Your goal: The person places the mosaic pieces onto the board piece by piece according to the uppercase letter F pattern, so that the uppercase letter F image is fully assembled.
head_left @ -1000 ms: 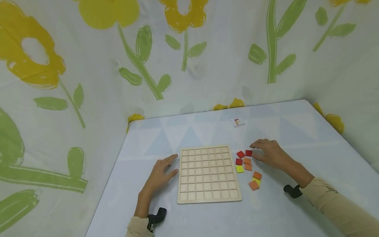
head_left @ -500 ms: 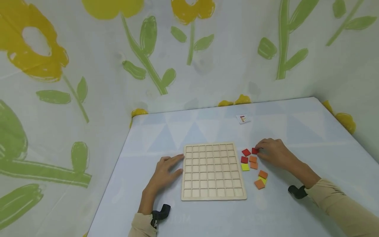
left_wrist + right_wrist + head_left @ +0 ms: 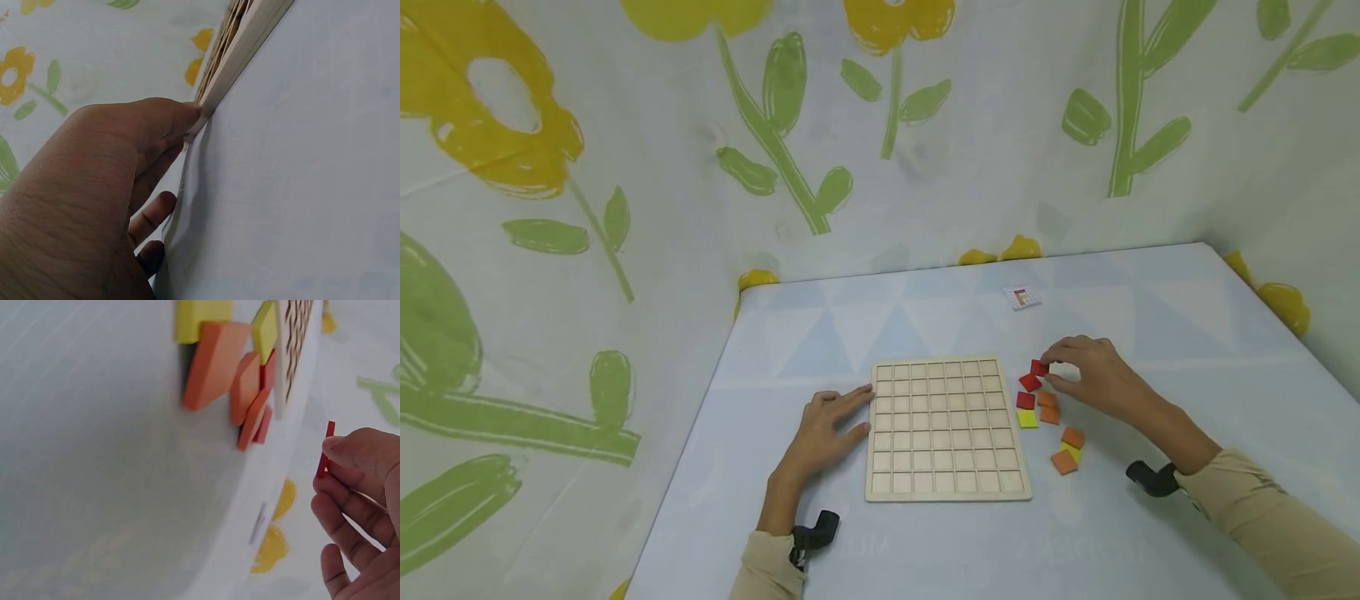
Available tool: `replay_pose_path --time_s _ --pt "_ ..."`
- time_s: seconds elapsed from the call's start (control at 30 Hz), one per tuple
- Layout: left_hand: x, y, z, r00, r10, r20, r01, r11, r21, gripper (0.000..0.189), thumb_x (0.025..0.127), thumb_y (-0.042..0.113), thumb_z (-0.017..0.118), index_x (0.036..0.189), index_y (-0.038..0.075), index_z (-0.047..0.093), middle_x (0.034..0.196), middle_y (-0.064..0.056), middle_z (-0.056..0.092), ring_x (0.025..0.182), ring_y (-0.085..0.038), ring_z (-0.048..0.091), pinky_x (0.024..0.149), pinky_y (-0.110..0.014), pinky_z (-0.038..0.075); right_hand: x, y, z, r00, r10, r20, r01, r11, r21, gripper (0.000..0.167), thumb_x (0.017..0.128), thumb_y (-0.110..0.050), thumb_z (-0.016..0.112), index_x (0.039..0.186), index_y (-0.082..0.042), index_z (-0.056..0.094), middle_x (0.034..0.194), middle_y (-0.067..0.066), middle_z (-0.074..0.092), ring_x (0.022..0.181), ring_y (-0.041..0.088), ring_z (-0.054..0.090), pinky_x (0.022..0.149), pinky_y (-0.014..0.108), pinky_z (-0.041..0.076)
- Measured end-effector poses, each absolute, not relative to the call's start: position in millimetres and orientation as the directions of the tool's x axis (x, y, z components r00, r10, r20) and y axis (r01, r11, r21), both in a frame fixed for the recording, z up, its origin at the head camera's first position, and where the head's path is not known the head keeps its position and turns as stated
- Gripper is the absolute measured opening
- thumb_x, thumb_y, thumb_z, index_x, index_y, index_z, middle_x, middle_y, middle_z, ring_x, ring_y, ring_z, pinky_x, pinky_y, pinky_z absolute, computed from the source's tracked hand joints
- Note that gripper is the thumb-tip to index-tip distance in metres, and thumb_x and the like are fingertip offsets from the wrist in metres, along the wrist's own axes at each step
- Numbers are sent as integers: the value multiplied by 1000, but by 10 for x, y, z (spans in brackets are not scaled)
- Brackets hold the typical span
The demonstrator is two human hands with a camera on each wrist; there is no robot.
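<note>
A square wooden grid board (image 3: 949, 429) lies on the table, its cells bare. My left hand (image 3: 825, 432) touches the board's left edge with its fingertips; in the left wrist view the thumb of that hand (image 3: 106, 181) meets the wooden side. My right hand (image 3: 1097, 377) pinches a red square tile (image 3: 326, 450) between thumb and fingers, lifted off the table. Right of the board lie two more red tiles (image 3: 1026, 401), several orange tiles (image 3: 1049, 415) and yellow tiles (image 3: 1027, 419), some overlapping.
A small printed card (image 3: 1022, 297) with a coloured pattern lies at the back of the table. Behind the table (image 3: 940, 550) hangs a white cloth (image 3: 970, 167) printed with flowers. Black wrist cameras (image 3: 1152, 478) are strapped to both wrists.
My right hand has closed its fingers on the red tile and raised it from the table. The left hand has come up against the board's edge. The head view has shifted slightly.
</note>
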State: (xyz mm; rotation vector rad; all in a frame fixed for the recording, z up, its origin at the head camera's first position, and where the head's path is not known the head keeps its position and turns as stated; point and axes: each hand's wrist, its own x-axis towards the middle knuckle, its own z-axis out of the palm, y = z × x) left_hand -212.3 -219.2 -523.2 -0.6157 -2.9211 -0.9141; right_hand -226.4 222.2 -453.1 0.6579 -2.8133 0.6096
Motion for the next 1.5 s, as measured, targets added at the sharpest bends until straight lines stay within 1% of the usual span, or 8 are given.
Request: replay_pose_path --time_s 0.17,0.3,0.5,0.8,0.93,1.13,1.3,1.5 --pt "-2144 -2181 -5238 -914 382 139 392 740 546 50 97 41 64 145 33 55 151 22 43 125 -23 40 100 -49 30 -2270 2094 -4444 -886 -397 240 -462 801 -380 25 81 -8 83 104 -6 74 105 10 71 103 31 60 93 56 38" --pt "-2153 -2172 -5243 -909 385 162 409 738 537 50 97 40 64 145 31 56 150 21 44 124 -23 41 98 -49 31 -2293 1976 -4398 -882 -413 226 -470 787 -399 24 82 -9 82 105 -7 75 107 9 70 106 31 59 96 53 35" --pt "-2136 -2151 -5198 -911 379 164 404 738 540 50 96 39 65 145 28 56 150 18 46 123 -25 41 99 -51 31 -2329 1803 -4344 -867 -445 225 -498 765 -407 24 82 -9 82 105 -9 75 108 7 69 107 29 59 98 52 34" --pt "-2143 -2166 -5177 -906 383 182 418 735 534 50 96 38 65 144 26 57 150 15 48 121 -24 42 98 -50 31 -2421 1560 -4356 -806 -523 279 -592 701 -397 23 82 -10 83 104 -9 76 105 3 70 103 26 60 93 49 37" --pt "-2153 -2170 -5202 -906 384 178 416 736 534 51 96 39 64 145 28 56 150 17 47 122 -24 42 97 -49 32 -2470 1453 -4366 -784 -550 287 -620 671 -406 23 81 -10 84 103 -10 76 105 1 69 102 25 61 91 48 38" --pt "-2155 -2169 -5246 -909 377 175 410 742 531 51 96 43 64 145 32 55 150 21 46 123 -24 42 96 -49 32 -2536 1282 -4373 -741 -592 318 -671 635 -383 20 81 -9 83 99 -11 76 102 1 70 98 24 62 88 51 40" --pt "-2124 -2185 -5259 -917 371 147 389 750 535 52 96 43 63 146 34 54 150 22 45 123 -23 41 97 -49 31 -2554 1131 -4407 -730 -611 306 -681 617 -394 18 82 -9 83 98 -12 76 101 0 70 97 22 61 87 50 40" --pt "-2116 -2189 -5240 -905 382 185 419 736 532 51 96 41 64 145 30 56 150 18 47 123 -25 42 97 -52 31 -2616 987 -4464 -723 -628 289 -689 620 -376 17 82 -10 83 98 -13 77 100 -1 70 98 22 61 85 49 40"
